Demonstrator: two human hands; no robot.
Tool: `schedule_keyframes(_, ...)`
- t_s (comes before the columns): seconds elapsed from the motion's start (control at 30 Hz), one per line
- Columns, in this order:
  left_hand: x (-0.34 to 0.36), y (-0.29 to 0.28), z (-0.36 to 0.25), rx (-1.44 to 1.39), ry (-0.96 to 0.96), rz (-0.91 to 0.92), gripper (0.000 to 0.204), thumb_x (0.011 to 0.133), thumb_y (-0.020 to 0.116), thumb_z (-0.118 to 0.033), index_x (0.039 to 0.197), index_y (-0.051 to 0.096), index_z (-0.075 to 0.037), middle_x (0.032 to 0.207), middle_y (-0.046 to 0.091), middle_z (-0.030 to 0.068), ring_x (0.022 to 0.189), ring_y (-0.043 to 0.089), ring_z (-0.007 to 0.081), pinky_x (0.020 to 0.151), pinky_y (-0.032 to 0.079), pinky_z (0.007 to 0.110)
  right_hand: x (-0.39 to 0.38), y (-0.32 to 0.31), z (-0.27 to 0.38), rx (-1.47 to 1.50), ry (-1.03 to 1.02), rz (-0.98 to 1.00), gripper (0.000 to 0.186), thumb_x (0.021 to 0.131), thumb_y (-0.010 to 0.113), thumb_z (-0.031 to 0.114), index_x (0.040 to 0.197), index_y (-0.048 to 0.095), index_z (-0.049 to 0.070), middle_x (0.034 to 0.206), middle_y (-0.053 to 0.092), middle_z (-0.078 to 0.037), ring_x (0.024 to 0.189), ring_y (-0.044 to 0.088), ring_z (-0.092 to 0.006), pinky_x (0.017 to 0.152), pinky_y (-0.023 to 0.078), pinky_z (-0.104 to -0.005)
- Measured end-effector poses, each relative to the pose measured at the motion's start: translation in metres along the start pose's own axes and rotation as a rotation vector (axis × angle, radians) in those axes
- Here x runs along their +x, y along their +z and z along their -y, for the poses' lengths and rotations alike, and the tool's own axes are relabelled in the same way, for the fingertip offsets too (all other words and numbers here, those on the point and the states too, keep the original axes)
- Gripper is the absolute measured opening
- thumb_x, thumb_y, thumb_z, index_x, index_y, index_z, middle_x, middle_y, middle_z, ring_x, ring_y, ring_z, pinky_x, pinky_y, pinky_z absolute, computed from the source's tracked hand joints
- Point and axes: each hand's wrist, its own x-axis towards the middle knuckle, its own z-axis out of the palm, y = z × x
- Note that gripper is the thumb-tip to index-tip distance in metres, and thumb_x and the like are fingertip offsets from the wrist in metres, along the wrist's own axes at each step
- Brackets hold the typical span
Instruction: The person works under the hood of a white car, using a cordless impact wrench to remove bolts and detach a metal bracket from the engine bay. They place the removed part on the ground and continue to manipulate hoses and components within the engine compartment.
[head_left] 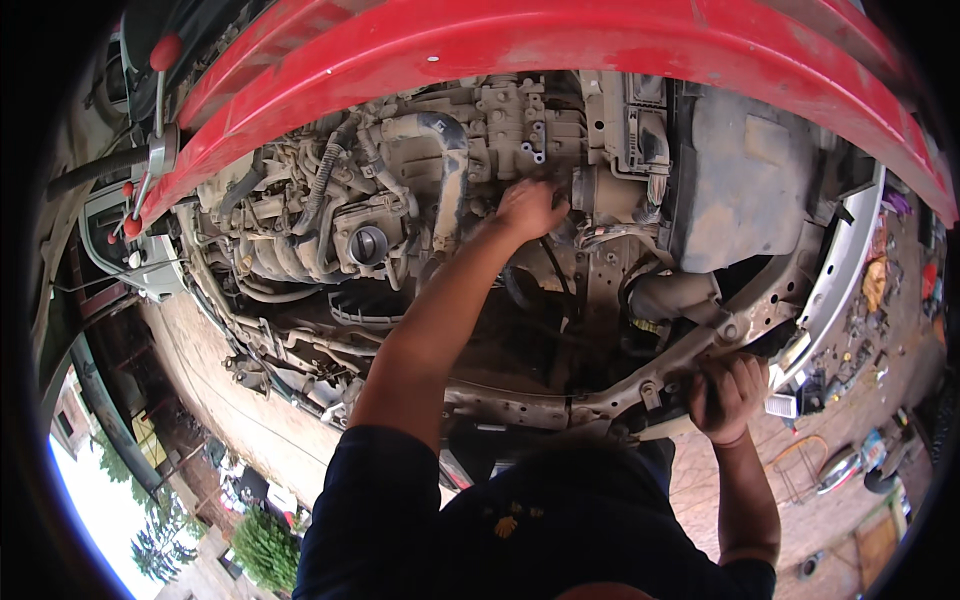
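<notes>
My left hand point(530, 210) reaches deep into a dusty car engine bay, beside the gearbox housing point(505, 125) and below a metal bracket point(535, 145). Its fingertips go down among the parts and are hidden, so what they touch cannot be made out. A thick bent hose point(450, 175) runs just left of that hand. At the right front corner, my right hand point(732, 395) is closed in a fist against the metal front frame point(660, 375). Something dark shows by its curled fingers, too unclear to name.
A large red beam point(540, 40) arches over the engine bay's far side. A dusty grey box point(745, 185) sits at the right, above a wide air duct point(675, 295). A round throttle opening point(368, 245) faces up at left. Tools and parts litter the floor at right.
</notes>
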Motion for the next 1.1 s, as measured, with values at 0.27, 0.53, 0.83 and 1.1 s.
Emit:
schedule_keyframes(0.27,0.018,-0.014,-0.010,-0.206,-0.231,0.158,0.062,0.087,0.064,-0.034,0.138,0.054,-0.001,0.150,0.046,0.0245,0.130,0.052,0.0404,0.107,0.045,0.046,-0.001,-0.001,0.001,-0.007,-0.001,0.011,0.018,0.084,0.064,0.015,0.101,0.066,0.007,0.087,0.062,-0.009,0.077,0.058,-0.0288,0.073,0.042,-0.0418)
schedule_keyframes(0.53,0.051,0.028,0.028,-0.017,-0.136,-0.190,0.060,0.083,0.066,-0.024,0.138,0.055,-0.004,0.149,0.046,0.0267,0.129,0.052,0.0427,0.108,0.044,0.047,-0.003,0.001,-0.002,-0.023,0.006,0.015,0.018,0.083,0.067,0.018,0.099,0.067,0.010,0.090,0.066,-0.005,0.077,0.060,-0.0250,0.075,0.043,-0.0394)
schedule_keyframes(0.83,0.041,0.036,0.034,0.062,0.013,-0.222,0.070,0.089,0.061,-0.035,0.149,0.043,-0.003,0.158,0.037,0.0196,0.145,0.037,0.0363,0.117,0.033,0.047,0.000,0.001,-0.001,-0.019,-0.004,0.020,0.018,0.083,0.066,0.018,0.099,0.067,0.010,0.088,0.066,-0.004,0.076,0.060,-0.0248,0.073,0.042,-0.0390)
schedule_keyframes(1.1,0.054,0.016,-0.005,0.281,-0.268,-0.095,0.075,0.089,0.063,-0.039,0.149,0.042,0.000,0.161,0.032,0.0213,0.149,0.030,0.0356,0.120,0.027,0.044,0.000,0.000,-0.001,-0.027,-0.006,0.027,0.018,0.084,0.063,0.015,0.100,0.065,0.007,0.087,0.063,-0.008,0.077,0.058,-0.0273,0.073,0.043,-0.0408)
